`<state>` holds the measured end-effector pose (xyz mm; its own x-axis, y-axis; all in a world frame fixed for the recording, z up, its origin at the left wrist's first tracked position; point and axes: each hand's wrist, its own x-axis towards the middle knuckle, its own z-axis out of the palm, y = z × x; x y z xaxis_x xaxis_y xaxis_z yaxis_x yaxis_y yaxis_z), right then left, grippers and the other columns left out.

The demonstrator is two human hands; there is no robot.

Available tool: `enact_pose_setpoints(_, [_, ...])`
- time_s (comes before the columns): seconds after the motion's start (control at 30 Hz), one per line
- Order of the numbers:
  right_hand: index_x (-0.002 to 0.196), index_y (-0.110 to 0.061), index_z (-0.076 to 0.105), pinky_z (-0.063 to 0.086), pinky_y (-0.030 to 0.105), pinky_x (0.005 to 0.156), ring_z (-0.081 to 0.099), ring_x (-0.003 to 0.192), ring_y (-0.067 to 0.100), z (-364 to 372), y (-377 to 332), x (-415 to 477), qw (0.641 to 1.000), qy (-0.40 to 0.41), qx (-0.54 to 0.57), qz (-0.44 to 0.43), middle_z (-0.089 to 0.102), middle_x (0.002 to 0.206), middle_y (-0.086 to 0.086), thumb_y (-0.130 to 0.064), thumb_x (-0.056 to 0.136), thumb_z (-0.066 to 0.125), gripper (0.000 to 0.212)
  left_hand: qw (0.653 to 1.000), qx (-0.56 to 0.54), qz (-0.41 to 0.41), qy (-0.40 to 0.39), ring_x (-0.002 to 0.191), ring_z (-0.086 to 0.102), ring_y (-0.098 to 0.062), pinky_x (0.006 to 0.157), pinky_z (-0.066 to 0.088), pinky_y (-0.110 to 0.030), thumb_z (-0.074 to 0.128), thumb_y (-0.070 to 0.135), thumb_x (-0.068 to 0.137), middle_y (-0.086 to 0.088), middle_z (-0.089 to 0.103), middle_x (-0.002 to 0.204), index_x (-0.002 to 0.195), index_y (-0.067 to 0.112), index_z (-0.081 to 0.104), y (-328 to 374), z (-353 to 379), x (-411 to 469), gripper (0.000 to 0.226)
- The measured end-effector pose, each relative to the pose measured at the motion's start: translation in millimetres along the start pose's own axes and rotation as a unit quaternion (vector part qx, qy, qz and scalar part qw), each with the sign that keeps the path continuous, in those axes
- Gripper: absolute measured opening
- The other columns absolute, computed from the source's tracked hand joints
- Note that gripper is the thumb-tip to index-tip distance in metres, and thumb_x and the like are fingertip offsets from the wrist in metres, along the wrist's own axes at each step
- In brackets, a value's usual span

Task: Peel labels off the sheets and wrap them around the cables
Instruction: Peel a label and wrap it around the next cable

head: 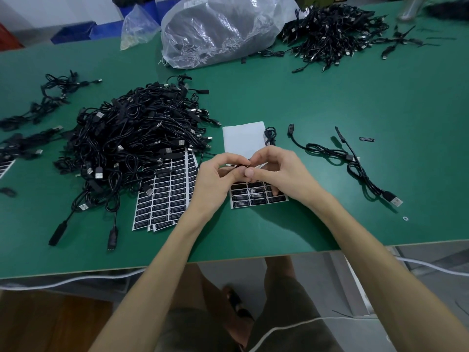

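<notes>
Both forearms reach to mid-table, where the left hand (215, 181) and right hand (281, 171) meet fingertip to fingertip, each pinching a thin black cable (269, 142) above a partly used label sheet (258, 198). Spare label sheets (167, 196) lie at nine o'clock and the cable pile (132, 141) at ten.

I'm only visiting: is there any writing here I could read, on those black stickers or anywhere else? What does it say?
"LED CONTROLLER": seemingly the heading on the labels of the small sheet in front of the person; finer lines too small.
Stack of label sheets beside the cable pile: print too small to read.
Loose label on the table: blurred.
</notes>
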<state>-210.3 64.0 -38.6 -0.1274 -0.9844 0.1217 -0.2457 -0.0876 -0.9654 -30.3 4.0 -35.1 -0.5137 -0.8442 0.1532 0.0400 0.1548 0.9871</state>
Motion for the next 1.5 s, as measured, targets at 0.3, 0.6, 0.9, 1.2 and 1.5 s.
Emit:
enact_pose_setpoints(0.3, [0.091,-0.018,0.07,0.044,0.027,0.044,0.052,0.044,0.018,-2.3,0.8,-0.7,0.999,0.016,-0.03,0.005,0.076,0.076,0.001,-0.028,0.094,0.075,0.012,1.0,-0.007,0.008,-0.012,0.083,0.077,-0.033,0.081,0.062,-0.033,0.065,-0.011,0.093,-0.013,0.076,0.095,0.108,0.002,0.068,2.0,2.3,-1.7,0.02])
enact_pose_setpoints(0.6, [0.094,-0.01,0.069,0.05,0.029,0.046,0.06,0.063,0.025,-0.8,-3.6,0.0,0.999,0.016,0.026,0.037,0.077,0.079,0.009,-0.019,0.097,0.071,0.01,0.993,0.102,0.027,0.044,0.092,0.073,-0.015,0.084,0.058,-0.026,0.081,0.002,0.085,0.001,0.074,0.109,0.106,0.02,0.074,2.0,3.5,-3.8,0.03])
enact_pose_setpoints(0.9, [0.097,-0.005,0.07,0.048,0.04,0.059,0.059,0.068,0.041,-1.9,-6.4,0.1,0.998,0.016,0.018,0.051,0.077,0.082,0.009,-0.022,0.098,0.069,0.017,0.973,0.205,0.081,0.066,0.083,0.075,-0.008,0.081,0.063,-0.035,0.076,0.005,0.092,0.004,0.072,0.102,0.113,0.016,0.071,1.1,8.9,-11.3,0.025])
enact_pose_setpoints(1.2, [0.095,-0.006,0.073,0.048,0.03,0.057,0.055,0.064,0.031,-3.6,-9.2,-1.0,0.998,0.001,0.033,0.054,0.077,0.085,0.011,-0.023,0.098,0.069,0.018,0.961,0.246,0.103,0.074,0.088,0.073,-0.012,0.083,0.061,-0.037,0.076,0.009,0.092,0.002,0.072,0.104,0.116,0.017,0.07,1.9,10.2,-12.3,0.025])
enact_pose_setpoints(1.5, [0.094,-0.002,0.069,0.048,0.026,0.051,0.052,0.053,0.025,-1.9,-8.4,0.2,0.998,0.017,0.024,0.06,0.076,0.078,0.009,-0.021,0.099,0.068,0.02,0.939,0.299,0.145,0.092,0.087,0.066,0.0,0.077,0.05,-0.009,0.076,0.013,0.092,0.013,0.065,0.101,0.113,0.017,0.07,3.2,11.7,-14.1,0.022])
